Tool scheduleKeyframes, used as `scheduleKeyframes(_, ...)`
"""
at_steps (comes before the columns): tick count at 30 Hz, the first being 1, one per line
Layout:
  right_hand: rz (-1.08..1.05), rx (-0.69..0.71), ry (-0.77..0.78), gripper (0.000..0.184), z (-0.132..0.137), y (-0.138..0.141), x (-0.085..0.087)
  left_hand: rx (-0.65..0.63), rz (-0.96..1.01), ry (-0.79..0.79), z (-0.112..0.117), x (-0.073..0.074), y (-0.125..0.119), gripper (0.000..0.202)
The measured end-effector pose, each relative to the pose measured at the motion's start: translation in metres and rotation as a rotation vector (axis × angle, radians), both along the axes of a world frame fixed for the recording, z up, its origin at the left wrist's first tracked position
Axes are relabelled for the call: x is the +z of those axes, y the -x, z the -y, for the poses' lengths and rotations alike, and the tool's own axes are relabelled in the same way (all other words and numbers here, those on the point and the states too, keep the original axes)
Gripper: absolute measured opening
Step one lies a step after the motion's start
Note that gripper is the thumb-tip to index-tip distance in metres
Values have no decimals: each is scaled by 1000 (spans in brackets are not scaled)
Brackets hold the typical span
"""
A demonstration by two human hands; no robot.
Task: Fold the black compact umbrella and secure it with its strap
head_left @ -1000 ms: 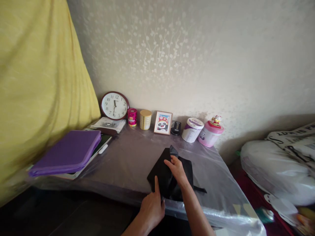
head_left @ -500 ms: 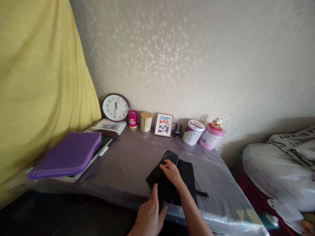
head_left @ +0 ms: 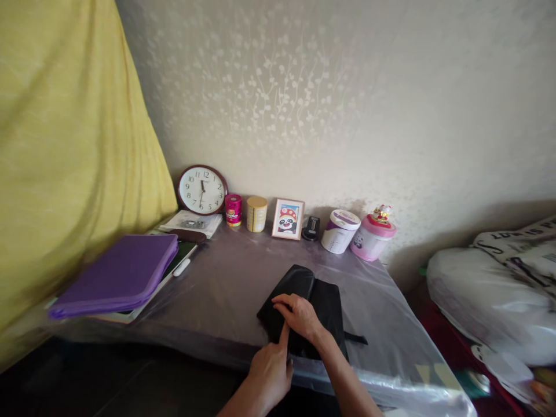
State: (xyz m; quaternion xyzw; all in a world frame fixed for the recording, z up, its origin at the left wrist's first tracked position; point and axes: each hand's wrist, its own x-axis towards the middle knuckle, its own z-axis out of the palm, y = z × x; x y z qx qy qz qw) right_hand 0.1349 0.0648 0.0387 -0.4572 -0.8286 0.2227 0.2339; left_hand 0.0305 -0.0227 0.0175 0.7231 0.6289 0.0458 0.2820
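A folded piece of black cloth (head_left: 284, 286), with a thin strap (head_left: 356, 337) sticking out to its right, lies at the front edge of the table. My right hand (head_left: 297, 315) rests on top of it, palm down, fingers bent forward and not gripping. Just below, my left hand (head_left: 271, 368) is at the cloth's near edge, index finger stretched out under the right hand and thumb apart from it. Its other fingers are mostly hidden. What kind of cloth article this is, I cannot tell.
Plastic film covers the table (head_left: 226, 278). A purple folder (head_left: 117, 272) lies on the left, before a wall clock (head_left: 202, 189). Along the wall stand a pink can (head_left: 233, 210), yellow tin (head_left: 257, 215), panda picture (head_left: 288, 219) and two tubs (head_left: 341, 232). Stuffed bags (head_left: 486, 301) sit right.
My right hand has slid back toward me over the cloth, uncovering its top flap, which now lies flatter. The left index finger has moved up under the right hand.
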Motion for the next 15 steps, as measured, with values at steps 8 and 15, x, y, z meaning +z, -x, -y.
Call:
scheduleKeyframes(8,2,193,-266,29,6,-22,-14,32,-10,0,2,0,2,73)
scheduleKeyframes(15,178,175,-335,25,-52,-26,-28,44,-7,52,0,-2,4,82)
